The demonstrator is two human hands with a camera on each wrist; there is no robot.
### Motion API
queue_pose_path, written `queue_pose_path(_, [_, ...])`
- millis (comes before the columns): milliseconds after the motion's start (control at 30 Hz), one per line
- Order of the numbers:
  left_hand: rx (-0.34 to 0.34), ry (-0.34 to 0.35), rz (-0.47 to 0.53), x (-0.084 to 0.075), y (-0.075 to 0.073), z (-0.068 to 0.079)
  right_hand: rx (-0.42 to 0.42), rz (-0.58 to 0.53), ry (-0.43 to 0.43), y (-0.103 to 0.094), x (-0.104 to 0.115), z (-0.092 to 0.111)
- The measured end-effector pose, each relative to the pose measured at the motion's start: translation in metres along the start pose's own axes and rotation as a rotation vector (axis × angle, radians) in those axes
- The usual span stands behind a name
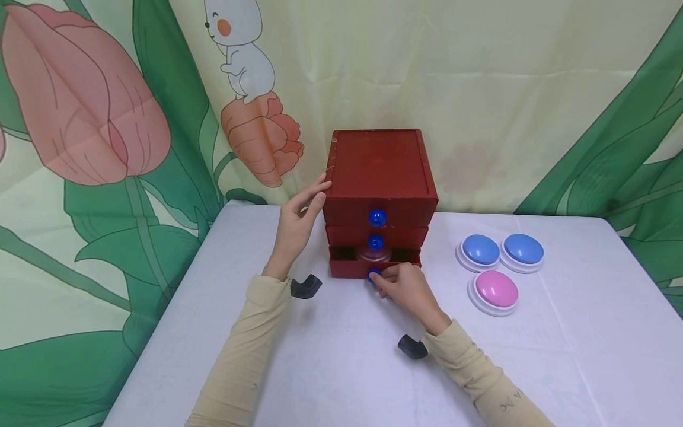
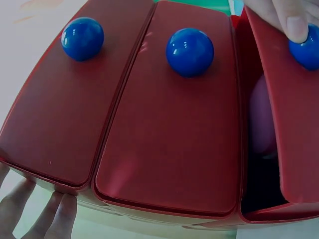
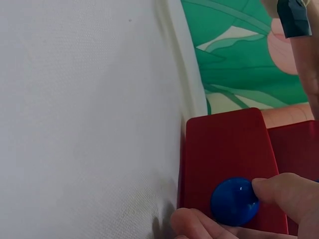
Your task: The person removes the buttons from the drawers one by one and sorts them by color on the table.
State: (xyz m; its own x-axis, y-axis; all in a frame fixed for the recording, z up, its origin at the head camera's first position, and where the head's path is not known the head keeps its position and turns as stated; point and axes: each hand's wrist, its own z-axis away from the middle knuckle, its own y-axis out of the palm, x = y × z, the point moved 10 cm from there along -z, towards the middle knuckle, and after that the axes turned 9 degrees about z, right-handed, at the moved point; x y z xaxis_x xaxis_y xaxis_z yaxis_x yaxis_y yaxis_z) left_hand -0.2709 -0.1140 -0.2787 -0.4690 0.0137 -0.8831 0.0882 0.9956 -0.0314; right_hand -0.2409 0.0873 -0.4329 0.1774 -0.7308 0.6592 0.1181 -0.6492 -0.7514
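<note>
A dark red cabinet (image 1: 376, 163) with three stacked drawers stands at the back of the table, each drawer bearing a round blue knob. My left hand (image 1: 297, 222) rests on the cabinet's left side with fingers extended; its fingertips (image 2: 61, 211) also show in the left wrist view. With thumb and fingers, my right hand (image 1: 408, 289) pinches the blue knob (image 3: 234, 201) of the bottom drawer (image 1: 347, 270), which is partly pulled out. Inside that drawer is a pink domed push light (image 2: 262, 119) with a pale base, partly hidden by the drawer front. The upper two drawers are closed.
Right of the cabinet on the white table (image 1: 331, 356) sit two blue domed push lights (image 1: 481, 249) and a pink one (image 1: 497, 289), all with white bases. A printed curtain (image 1: 480, 107) hangs directly behind the table.
</note>
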Motion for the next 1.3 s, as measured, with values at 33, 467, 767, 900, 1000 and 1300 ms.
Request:
queue_pose_path(33, [-0.001, 0.0, 0.0, 0.0, 0.0, 0.0, -0.001, -0.001, -0.006, 0.0, 0.001, 0.001])
queue_pose_path(467, [-0.002, 0.006, 0.013, -0.002, 0.0, 0.0, 0.0, -0.019, -0.041, 0.002, 0.006, 0.015])
queue_pose_path(767, [-0.004, -0.002, 0.014, -0.002, 0.0, 0.0, 0.006, -0.026, -0.044, 0.005, 0.008, 0.024])
queue_pose_path(900, [-0.005, -0.005, 0.014, -0.002, 0.0, 0.001, -0.005, -0.015, -0.049, 0.004, 0.009, 0.027])
queue_pose_path(1000, [-0.005, -0.007, 0.017, -0.001, 0.0, 0.001, -0.012, -0.011, -0.049, 0.004, 0.01, 0.029])
queue_pose_path(1300, [-0.007, -0.006, 0.013, -0.002, 0.0, 0.001, -0.02, 0.004, -0.05, 0.006, 0.01, 0.033])
